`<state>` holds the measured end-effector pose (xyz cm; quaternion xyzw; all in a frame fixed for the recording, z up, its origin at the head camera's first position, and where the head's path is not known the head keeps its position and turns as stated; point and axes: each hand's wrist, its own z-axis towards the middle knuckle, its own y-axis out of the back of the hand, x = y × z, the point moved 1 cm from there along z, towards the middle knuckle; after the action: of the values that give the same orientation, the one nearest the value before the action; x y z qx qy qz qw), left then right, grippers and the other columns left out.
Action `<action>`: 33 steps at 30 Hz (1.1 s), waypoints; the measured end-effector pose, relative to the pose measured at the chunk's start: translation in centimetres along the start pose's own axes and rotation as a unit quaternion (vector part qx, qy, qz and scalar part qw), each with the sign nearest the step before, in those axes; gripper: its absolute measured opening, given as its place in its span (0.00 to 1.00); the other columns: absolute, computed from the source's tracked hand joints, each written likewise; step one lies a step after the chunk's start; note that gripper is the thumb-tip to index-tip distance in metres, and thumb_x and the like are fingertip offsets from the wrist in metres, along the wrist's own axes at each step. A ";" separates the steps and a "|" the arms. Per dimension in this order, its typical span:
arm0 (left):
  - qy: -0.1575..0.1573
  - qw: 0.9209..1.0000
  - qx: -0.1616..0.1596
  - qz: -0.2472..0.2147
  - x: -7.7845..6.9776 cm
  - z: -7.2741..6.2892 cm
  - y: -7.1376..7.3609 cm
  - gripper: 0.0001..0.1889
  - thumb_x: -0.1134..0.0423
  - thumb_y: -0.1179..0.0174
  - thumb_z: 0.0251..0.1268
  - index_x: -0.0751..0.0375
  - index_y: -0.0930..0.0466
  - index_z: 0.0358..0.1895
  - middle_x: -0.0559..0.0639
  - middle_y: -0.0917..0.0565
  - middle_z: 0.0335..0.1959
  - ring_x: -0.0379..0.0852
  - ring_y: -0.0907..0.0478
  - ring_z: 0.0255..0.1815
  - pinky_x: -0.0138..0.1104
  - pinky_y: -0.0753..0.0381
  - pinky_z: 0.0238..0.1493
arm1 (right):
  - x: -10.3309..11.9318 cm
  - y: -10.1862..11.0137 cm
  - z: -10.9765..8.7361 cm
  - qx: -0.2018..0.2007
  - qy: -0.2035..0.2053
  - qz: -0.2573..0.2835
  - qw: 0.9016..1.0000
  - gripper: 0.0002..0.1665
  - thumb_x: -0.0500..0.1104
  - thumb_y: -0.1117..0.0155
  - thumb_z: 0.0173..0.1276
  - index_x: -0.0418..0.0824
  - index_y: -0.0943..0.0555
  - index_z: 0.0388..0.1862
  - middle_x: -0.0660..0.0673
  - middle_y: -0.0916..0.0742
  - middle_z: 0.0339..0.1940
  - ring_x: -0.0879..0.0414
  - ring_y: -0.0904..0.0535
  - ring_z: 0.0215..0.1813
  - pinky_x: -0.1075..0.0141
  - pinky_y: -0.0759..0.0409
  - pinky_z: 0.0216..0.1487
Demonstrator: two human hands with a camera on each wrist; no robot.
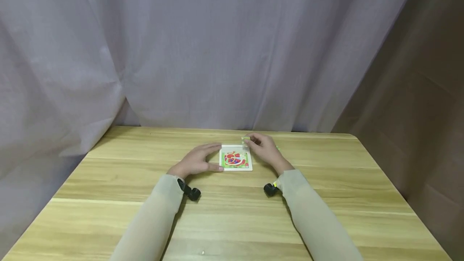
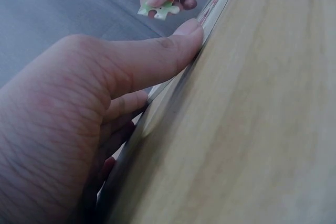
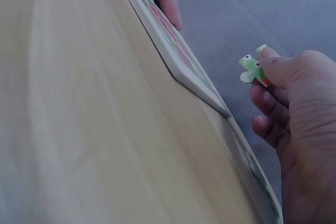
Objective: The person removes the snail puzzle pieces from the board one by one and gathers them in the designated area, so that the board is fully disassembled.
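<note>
A small square jigsaw puzzle tray with a white rim lies on the table, a red, green and white picture filling its lower part. My left hand holds the tray at its left side, thumb by the near corner and fingers by the far corner. Above the tray's far right corner, my right hand pinches a jigsaw piece between thumb and fingers. The piece is mostly green and white with a touch of red, and it is clear of the tray in the right wrist view.
Other loose jigsaw pieces lie on the wooden table to the right of the tray, mostly hidden behind my right hand in the head view. A grey curtain hangs behind the table's far edge.
</note>
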<state>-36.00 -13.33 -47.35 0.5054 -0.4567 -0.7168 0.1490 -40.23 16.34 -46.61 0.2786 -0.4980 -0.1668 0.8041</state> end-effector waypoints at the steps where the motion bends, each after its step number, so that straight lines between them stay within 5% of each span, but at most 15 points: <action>1: 0.001 1.000 0.001 0.000 0.0 0.0 0.0 0.51 0.38 0.25 0.67 0.54 0.33 0.89 0.55 0.34 0.91 0.64 0.39 0.92 0.67 0.45 0.92 | -0.1 0.2 -0.1 -0.005 -0.006 0.002 1.000 0.15 0.44 0.31 0.85 0.36 0.10 0.60 0.41 0.08 0.42 0.53 0.16 0.43 0.64 0.17 0.49; 15: 0.007 1.000 0.002 0.002 0.1 -0.2 -0.2 0.52 0.37 0.25 0.67 0.54 0.33 0.89 0.55 0.35 0.92 0.64 0.39 0.92 0.67 0.46 0.92 | -2.8 3.7 -1.4 -0.030 -0.045 0.005 0.999 0.17 0.46 0.29 0.84 0.38 0.11 0.62 0.42 0.07 0.44 0.56 0.14 0.42 0.69 0.18 0.47; 33: -0.005 1.000 -0.003 -0.004 0.0 0.0 -0.3 0.51 0.38 0.25 0.67 0.55 0.33 0.89 0.56 0.34 0.91 0.65 0.39 0.92 0.67 0.46 0.92 | -7.6 9.0 -2.8 -0.020 -0.098 -0.056 0.993 0.21 0.50 0.31 0.86 0.34 0.11 0.64 0.35 0.06 0.54 0.40 0.13 0.59 0.51 0.18 0.64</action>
<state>-35.93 -13.17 -47.64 0.5027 -0.4536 -0.7214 0.1453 -41.24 28.43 -47.44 0.2725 -0.5547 -0.2482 0.7459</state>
